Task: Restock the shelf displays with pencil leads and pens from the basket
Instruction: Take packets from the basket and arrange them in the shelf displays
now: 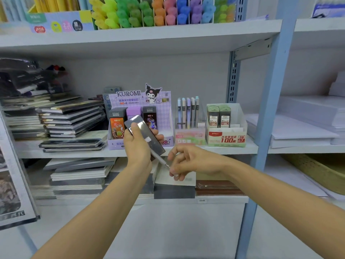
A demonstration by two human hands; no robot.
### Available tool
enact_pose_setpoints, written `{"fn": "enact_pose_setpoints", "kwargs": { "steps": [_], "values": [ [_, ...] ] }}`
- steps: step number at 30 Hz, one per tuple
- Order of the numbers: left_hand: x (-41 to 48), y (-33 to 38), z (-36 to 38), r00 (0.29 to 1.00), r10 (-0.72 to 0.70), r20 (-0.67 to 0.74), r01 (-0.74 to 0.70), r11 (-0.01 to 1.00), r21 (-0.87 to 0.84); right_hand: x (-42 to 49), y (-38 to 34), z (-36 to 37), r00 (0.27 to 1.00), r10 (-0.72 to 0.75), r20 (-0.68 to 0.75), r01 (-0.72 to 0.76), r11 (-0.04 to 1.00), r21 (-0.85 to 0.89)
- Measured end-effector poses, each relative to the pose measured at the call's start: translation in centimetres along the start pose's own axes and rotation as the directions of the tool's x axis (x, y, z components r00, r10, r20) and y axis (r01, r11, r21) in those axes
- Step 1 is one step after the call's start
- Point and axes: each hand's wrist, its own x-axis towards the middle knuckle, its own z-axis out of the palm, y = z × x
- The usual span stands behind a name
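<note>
Right hand (183, 161): my grip pinched a slim pen (161, 160) at its tip.
Left hand (139, 144): my grip clamped a dark lead pack (144, 134).
Location: before the Kuromi display (141, 101), middle shelf (214, 149).

Dark lead case (144, 135) tilted, held before Kuromi display (140, 101); pen (160, 159) beneath.

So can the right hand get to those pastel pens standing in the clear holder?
Probably yes. The right hand hangs just below and in front of the pastel pens, and nothing stands between them. But its fingers look busy pinching a thin pen, so it would likely have to let go first.
</note>
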Motion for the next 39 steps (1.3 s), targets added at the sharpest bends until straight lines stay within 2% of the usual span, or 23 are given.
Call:
{"fn": "enact_pose_setpoints", "kwargs": {
  "steps": [2,4,8,11,15,17,19,21,25,28,31,36,39],
  "values": [
    [0.1,0.2,-0.2,1.0,0.003,0.016,-0.003,0.999,0.034,-0.1,-0.1,-0.8,0.997,-0.022,-0.074,0.018,0.999,-0.05],
    [0.1,0.3,-0.6,0.998,-0.009,0.066,0.004,0.997,0.076,-0.2,-0.4,-2.0,0.976,-0.066,-0.209,0.058,0.997,-0.041],
    [-0.8,0.1,-0.8,0.977,-0.078,0.199,0.038,0.98,0.197,-0.3,-1.7,-4.7,0.864,-0.144,-0.483,0.251,0.954,0.164],
    [-1.7,-0.2,-0.1,0.945,-0.094,0.312,0.024,0.975,0.222,0.1,-2.6,-5.6,0.807,-0.184,-0.561,0.351,0.914,0.205],
    [-1.1,0.1,0.5,0.919,-0.192,0.344,0.124,0.97,0.21,0.2,-4.7,-7.7,0.738,-0.271,-0.618,0.419,0.902,0.104],
    [-0.5,0.2,0.4,0.906,-0.229,0.357,0.17,0.967,0.19,0.0,-6.0,-9.6,0.65,-0.346,-0.676,0.435,0.899,-0.041],
    [0.0,0.2,0.2,0.899,-0.213,0.381,0.138,0.967,0.216,-0.1,-7.0,-11.5,0.562,-0.427,-0.708,0.419,0.885,-0.201],
    [0.4,0.1,0.0,0.892,-0.2,0.406,0.111,0.967,0.231,0.0,-7.4,-13.1,0.512,-0.475,-0.715,0.377,0.873,-0.31],
    [0.8,-0.3,-0.1,0.879,-0.196,0.434,0.107,0.969,0.221,1.3,-6.8,-14.7,0.538,-0.508,-0.673,0.224,0.856,-0.466],
    [1.1,-0.6,0.0,0.875,-0.185,0.448,0.102,0.974,0.204,2.8,-5.7,-14.8,0.565,-0.488,-0.665,0.138,0.851,-0.507],
    [1.5,-1.0,-0.1,0.882,-0.172,0.439,0.089,0.975,0.205,4.1,-4.6,-14.6,0.597,-0.475,-0.646,0.11,0.847,-0.521],
    [2.0,-1.4,-0.3,0.881,-0.174,0.44,0.105,0.979,0.176,5.1,-3.9,-15.0,0.712,-0.423,-0.56,0.051,0.827,-0.56],
    [2.2,-1.7,-0.3,0.878,-0.169,0.447,0.102,0.98,0.17,5.1,-4.0,-15.6,0.735,-0.403,-0.546,0.044,0.831,-0.554]
  ]
}}
